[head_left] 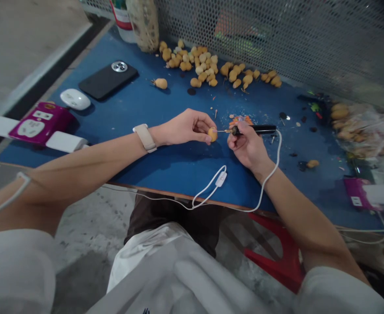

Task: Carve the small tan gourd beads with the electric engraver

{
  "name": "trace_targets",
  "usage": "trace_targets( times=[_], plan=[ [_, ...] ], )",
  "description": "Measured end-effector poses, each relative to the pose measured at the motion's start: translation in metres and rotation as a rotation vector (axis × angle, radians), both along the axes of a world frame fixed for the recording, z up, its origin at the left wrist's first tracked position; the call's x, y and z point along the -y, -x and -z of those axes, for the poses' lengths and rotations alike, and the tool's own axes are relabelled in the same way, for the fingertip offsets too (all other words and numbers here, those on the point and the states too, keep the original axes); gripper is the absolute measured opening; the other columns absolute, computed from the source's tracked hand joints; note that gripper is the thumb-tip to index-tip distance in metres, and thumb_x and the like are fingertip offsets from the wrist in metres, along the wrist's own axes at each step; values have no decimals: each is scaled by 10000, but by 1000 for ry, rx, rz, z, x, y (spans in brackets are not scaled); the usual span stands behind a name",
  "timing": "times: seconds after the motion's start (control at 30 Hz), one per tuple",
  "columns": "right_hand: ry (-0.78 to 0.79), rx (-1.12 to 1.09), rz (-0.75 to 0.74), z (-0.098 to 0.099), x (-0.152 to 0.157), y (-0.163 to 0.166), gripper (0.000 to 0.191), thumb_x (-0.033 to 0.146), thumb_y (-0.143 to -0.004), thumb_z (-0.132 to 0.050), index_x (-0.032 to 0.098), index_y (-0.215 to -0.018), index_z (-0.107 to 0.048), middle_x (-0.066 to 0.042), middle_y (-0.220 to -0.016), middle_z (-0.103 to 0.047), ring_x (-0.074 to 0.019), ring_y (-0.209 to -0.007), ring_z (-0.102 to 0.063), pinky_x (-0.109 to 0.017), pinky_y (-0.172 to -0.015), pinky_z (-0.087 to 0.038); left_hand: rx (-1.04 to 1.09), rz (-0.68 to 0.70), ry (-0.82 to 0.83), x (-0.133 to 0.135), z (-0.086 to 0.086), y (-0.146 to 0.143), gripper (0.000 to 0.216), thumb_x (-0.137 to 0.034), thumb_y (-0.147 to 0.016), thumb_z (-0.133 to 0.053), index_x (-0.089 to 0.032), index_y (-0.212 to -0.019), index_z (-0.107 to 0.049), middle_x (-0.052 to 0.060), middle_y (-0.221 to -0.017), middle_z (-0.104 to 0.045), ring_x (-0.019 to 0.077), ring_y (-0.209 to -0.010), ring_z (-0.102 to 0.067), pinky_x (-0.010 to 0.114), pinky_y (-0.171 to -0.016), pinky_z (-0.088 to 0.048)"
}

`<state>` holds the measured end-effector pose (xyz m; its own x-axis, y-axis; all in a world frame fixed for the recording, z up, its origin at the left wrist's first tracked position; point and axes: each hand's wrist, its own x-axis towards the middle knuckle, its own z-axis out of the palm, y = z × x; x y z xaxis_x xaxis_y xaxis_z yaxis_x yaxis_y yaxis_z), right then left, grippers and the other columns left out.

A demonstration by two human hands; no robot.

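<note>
Between the fingertips of my left hand (192,126) is a small tan gourd (213,135), held just above the blue table. My right hand (248,146) grips a black pen-shaped electric tool (260,129), like a soldering or wood-burning pen. Its thin metal tip points left and meets, or nearly meets, the gourd's right side. From the tool's back end a white cord (279,157) loops down to an inline switch (221,179) near the table edge. Orange bits (242,120) lie just behind my right hand.
Several small gourds (205,63) are heaped along the perforated metal panel (260,39). A black phone (108,81), a white oval case (75,99) and a purple power strip (41,123) occupy the left. Bagged gourds (352,126) sit right; a red stool (277,253) stands below.
</note>
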<state>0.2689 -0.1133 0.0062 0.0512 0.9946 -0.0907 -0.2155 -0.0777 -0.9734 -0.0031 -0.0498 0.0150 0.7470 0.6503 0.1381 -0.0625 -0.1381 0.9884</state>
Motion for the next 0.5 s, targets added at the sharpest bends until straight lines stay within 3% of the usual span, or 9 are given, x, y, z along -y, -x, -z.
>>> trace_targets(
  times=[0.5],
  plan=[
    [-25, -38, -5, 4, 0, -4, 597, 705, -855, -1175, 286, -922, -755, 82, -724, -642, -111, -577, -653, -227, -515, -549, -12, -20, -1, 1, 2, 0, 575, -474, -894, -1247, -145, -1204, -891, 157, -1179, -1000, 260, -1101, -987, 425, -1127, -821]
  ],
)
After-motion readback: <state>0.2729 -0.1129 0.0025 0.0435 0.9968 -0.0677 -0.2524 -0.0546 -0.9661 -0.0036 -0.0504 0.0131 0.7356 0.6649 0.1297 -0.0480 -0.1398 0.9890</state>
